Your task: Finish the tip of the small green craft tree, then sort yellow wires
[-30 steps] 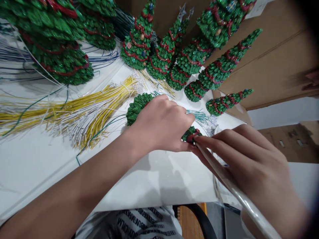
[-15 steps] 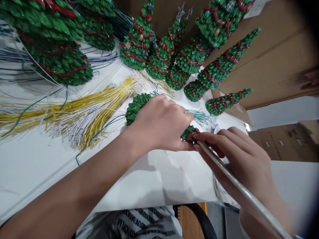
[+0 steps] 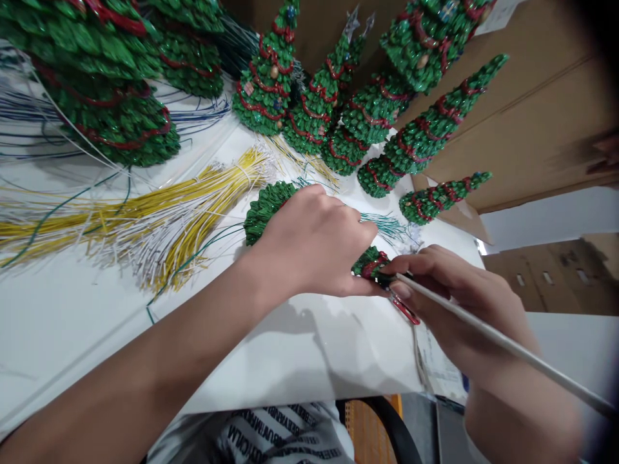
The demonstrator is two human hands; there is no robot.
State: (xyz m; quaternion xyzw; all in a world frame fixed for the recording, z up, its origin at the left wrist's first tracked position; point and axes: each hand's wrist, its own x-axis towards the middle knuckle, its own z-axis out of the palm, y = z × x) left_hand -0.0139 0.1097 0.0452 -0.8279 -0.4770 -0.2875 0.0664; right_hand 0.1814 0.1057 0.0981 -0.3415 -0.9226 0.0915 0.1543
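Note:
My left hand (image 3: pixel 314 241) is closed around a small green Christmas tree figurine (image 3: pixel 265 209) lying on its side. The tree's broad base shows left of the hand, and its narrow end with a red garland pokes out on the right. A long, thin pale rod (image 3: pixel 474 316) slants across my right hand (image 3: pixel 464 290), whose thumb and fingers pinch it near the tree's tip. I cannot tell what kind of tool the rod is. Under the right fingertips is a slim red, loop-like piece (image 3: pixel 405 310), partly hidden.
Several decorated tree figurines (image 3: pixel 264 84) stand along the back, before brown cardboard (image 3: pixel 536 109). Bundles of yellow and white wires (image 3: pixel 193 200) lie on the white table (image 3: pixel 72 322) at left. Green wires (image 3: pixel 384 224) lie behind my hands. A chair arm (image 3: pixel 391 425) is below the table edge.
My right hand has shifted slightly and the rod has swung to a flatter angle, its far end moving right. The red piece beneath the fingers has come into view. My left hand is nearly still.

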